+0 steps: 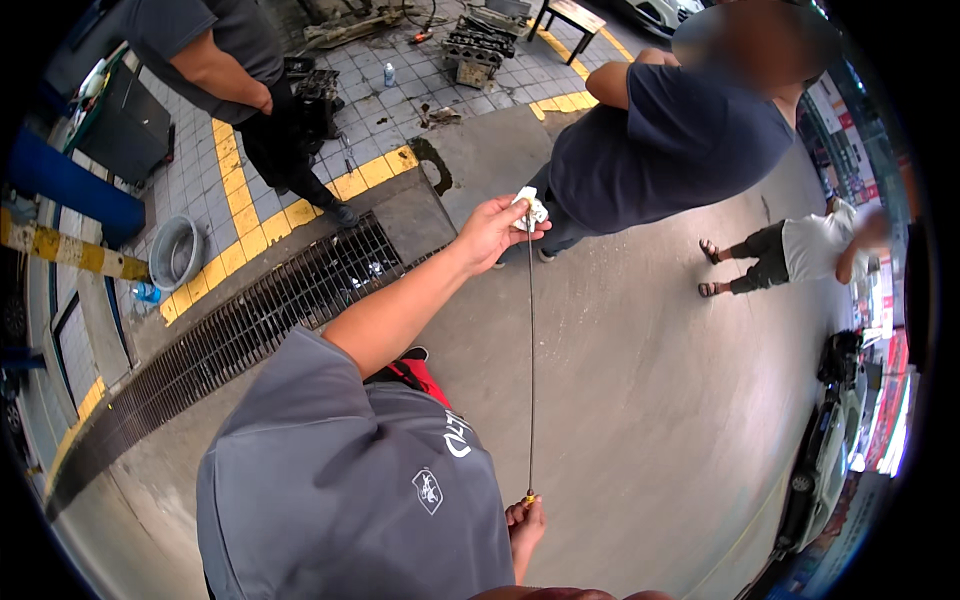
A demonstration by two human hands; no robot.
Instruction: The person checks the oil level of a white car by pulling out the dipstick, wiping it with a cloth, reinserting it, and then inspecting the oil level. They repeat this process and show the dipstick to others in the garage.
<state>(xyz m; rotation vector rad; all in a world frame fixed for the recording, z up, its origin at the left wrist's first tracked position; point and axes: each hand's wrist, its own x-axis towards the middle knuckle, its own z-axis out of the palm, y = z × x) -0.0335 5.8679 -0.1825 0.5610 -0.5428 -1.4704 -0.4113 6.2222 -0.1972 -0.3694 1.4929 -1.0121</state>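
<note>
A long thin dipstick (532, 360) runs straight between my two hands. Its yellow handle end (530, 497) is pinched in my right hand (526, 522), close to my body at the bottom of the view. At the far end, my left hand (495, 232), arm stretched out, is closed on a crumpled white tissue (529, 210). The tissue bunches around the dipstick's other end, so the tip is hidden. My grey work shirt (350, 470) fills the lower left.
A person in a dark blue T-shirt (680, 140) stands just beyond my left hand. Another in grey (225, 60) stands at far left beside a floor grate (250, 320). A person in white (820, 245) is at right. Engine parts (475, 50), a grey tub (177, 252) and a parked car (825, 470) are around.
</note>
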